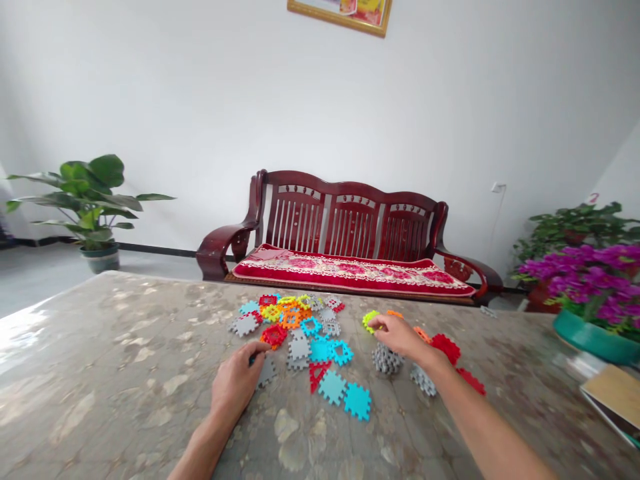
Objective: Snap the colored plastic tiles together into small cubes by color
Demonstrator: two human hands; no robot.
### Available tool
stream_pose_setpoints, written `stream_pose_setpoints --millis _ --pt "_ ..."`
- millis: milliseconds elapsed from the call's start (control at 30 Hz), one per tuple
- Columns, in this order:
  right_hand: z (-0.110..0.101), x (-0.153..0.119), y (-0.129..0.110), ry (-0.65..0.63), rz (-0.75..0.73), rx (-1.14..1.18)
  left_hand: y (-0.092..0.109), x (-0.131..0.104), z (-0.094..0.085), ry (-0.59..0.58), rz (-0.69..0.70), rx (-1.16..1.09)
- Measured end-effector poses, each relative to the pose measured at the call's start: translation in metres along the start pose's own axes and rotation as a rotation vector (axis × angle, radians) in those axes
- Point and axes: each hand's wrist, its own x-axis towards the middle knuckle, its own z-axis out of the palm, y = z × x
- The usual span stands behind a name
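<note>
My left hand (pixel 237 378) rests on the table with its fingers curled together, beside a grey notched tile (pixel 267 371) and just below a red frame-shaped piece (pixel 274 336). What lies inside its fingers, if anything, is hidden. At the right, my right hand (pixel 399 334) has its fingertips closed on a yellow-green interlocking piece (pixel 369 319). Below that hand sits a stack of grey gear-edged pieces (pixel 387 360). Between the hands lie blue tiles (pixel 357 401), a red triangle (pixel 319 375) and light grey tiles (pixel 299 347).
A loose heap of orange (pixel 291 315), yellow, red and grey pieces lies farther back on the patterned table (pixel 150 373). Red round pieces (pixel 446 348) lie by my right forearm. A flower pot (pixel 595 337) and a book (pixel 613 393) stand at the right edge. Beyond is a wooden bench (pixel 350 223).
</note>
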Motion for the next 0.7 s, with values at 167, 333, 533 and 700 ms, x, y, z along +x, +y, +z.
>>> stream_pose_setpoints --millis 167,333,533,700 --pt "0.042 0.022 -0.047 -0.053 -0.090 -0.202 0.001 -0.001 -0.001 0.005 0.013 -0.027" --pt "0.072 0.042 -0.067 -0.092 -0.071 -0.289 0.003 -0.002 -0.003 0.006 0.008 -0.039" --pt "0.074 0.043 -0.077 -0.094 -0.042 -0.393 -0.001 0.000 0.000 0.015 0.020 -0.040" --pt "0.076 0.032 -0.085 -0.068 -0.071 -0.432 -0.004 0.002 0.001 0.022 0.015 -0.025"
